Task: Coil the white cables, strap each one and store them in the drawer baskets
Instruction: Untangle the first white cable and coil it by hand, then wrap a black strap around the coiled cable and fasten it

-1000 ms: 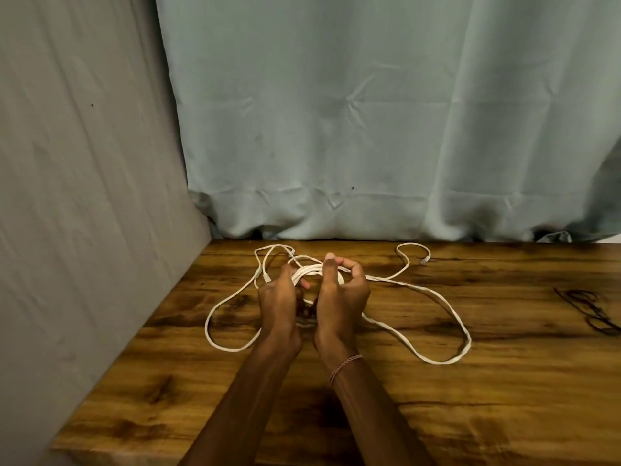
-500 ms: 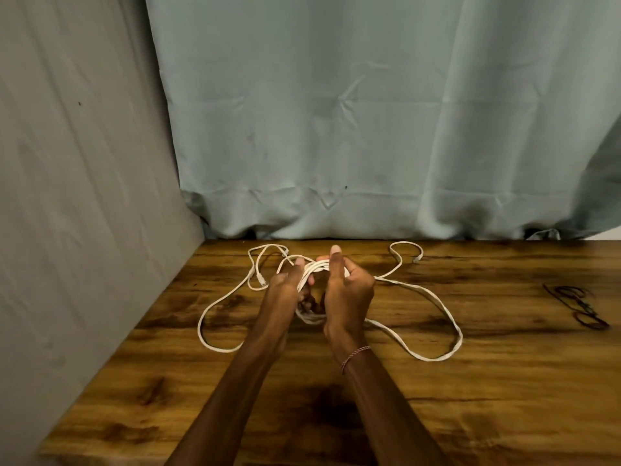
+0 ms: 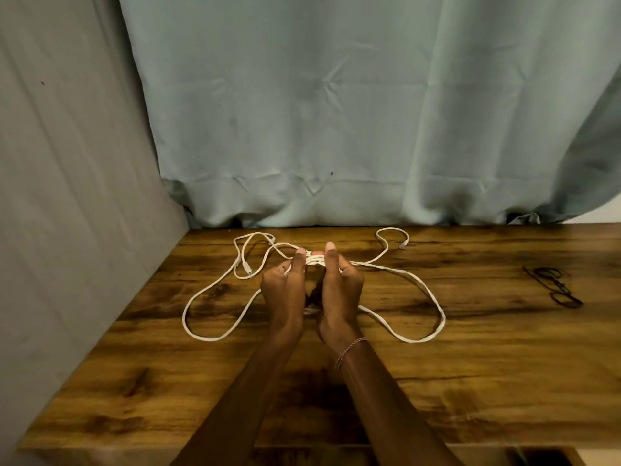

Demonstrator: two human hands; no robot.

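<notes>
Head view: the left hand (image 3: 284, 290) and right hand (image 3: 340, 290) both clutch turns of the thin white cable (image 3: 315, 261), the bundle running left-right between them. Slack sprawls either side on the brown wooden surface (image 3: 470, 381); thin black loops (image 3: 554, 287), perhaps straps, lie nearer the right hand.

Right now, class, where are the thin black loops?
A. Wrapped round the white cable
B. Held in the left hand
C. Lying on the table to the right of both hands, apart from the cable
C: the black loops lie on the wooden table well to the right, while the left hand and right hand both grip the bunched white cable.
</notes>
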